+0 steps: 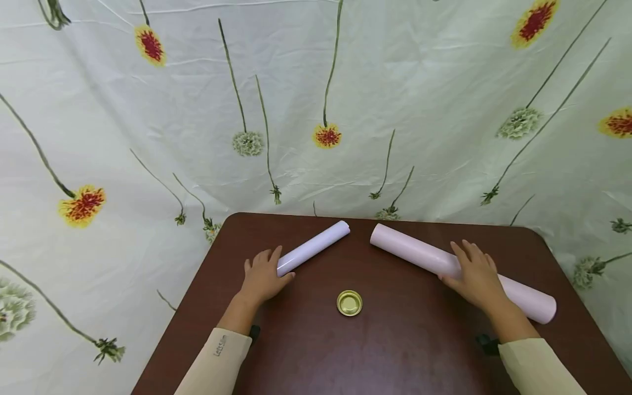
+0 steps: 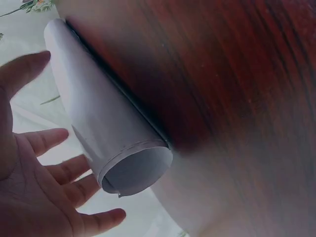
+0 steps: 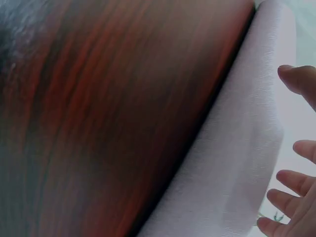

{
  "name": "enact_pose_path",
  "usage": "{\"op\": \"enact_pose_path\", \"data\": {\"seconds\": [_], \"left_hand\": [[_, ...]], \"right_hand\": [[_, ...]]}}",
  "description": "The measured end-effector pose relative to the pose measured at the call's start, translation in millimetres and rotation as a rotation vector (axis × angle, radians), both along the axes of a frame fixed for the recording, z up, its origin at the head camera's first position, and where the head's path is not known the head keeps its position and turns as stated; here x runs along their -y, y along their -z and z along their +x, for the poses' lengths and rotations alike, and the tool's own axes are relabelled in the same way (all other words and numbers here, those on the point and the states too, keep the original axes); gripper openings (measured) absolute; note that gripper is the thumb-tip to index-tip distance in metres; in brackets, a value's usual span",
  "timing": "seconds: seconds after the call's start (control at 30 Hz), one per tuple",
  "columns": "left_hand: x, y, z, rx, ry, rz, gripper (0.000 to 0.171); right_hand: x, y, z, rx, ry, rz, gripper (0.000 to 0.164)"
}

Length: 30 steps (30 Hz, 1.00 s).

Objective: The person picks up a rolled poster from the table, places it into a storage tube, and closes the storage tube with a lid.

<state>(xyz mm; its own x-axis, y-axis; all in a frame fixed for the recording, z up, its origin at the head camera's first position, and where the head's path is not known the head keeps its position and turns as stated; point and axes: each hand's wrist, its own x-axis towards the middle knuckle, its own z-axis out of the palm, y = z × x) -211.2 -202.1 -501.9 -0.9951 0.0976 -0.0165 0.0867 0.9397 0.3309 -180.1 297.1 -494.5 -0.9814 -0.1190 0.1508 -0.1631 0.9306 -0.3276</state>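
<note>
A thin white roll of paper or film lies slantwise on the left of the table, its hollow near end facing the left wrist camera. Over that near end is my left hand, fingers spread and loosely bent. A thicker pale pink roll lies slantwise on the right. My right hand reaches across its middle with fingers apart, hiding part of it. In the right wrist view the fingertips are right beside the roll's side. Between the two hands sits a small round gold dish or lid.
The dark reddish-brown table has rounded far corners. A pale cloth printed with flowers hangs behind it and around both sides. Both rolls point toward the table's far edge.
</note>
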Motion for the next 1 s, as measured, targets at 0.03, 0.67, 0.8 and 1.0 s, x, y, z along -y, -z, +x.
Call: {"op": "enact_pose_path", "data": {"seconds": [0.03, 0.67, 0.8, 1.0], "left_hand": [[0.3, 1.3, 0.0, 0.004, -0.006, 0.005, 0.082], [2.8, 13.7, -3.8, 0.016, -0.007, 0.0, 0.06], [4.1, 15.4, -4.7, 0.024, -0.004, -0.004, 0.059], [5.9, 19.1, -4.5, 0.015, 0.002, 0.007, 0.057]], "right_hand": [[0.1, 1.2, -0.6, 0.004, -0.003, -0.002, 0.089], [2.8, 18.9, -11.4, 0.043, -0.029, 0.053, 0.085], [4.3, 20.3, -10.7, 0.044, -0.026, 0.051, 0.082], [2.8, 24.7, -9.1, 0.021, -0.026, 0.051, 0.076]]}}
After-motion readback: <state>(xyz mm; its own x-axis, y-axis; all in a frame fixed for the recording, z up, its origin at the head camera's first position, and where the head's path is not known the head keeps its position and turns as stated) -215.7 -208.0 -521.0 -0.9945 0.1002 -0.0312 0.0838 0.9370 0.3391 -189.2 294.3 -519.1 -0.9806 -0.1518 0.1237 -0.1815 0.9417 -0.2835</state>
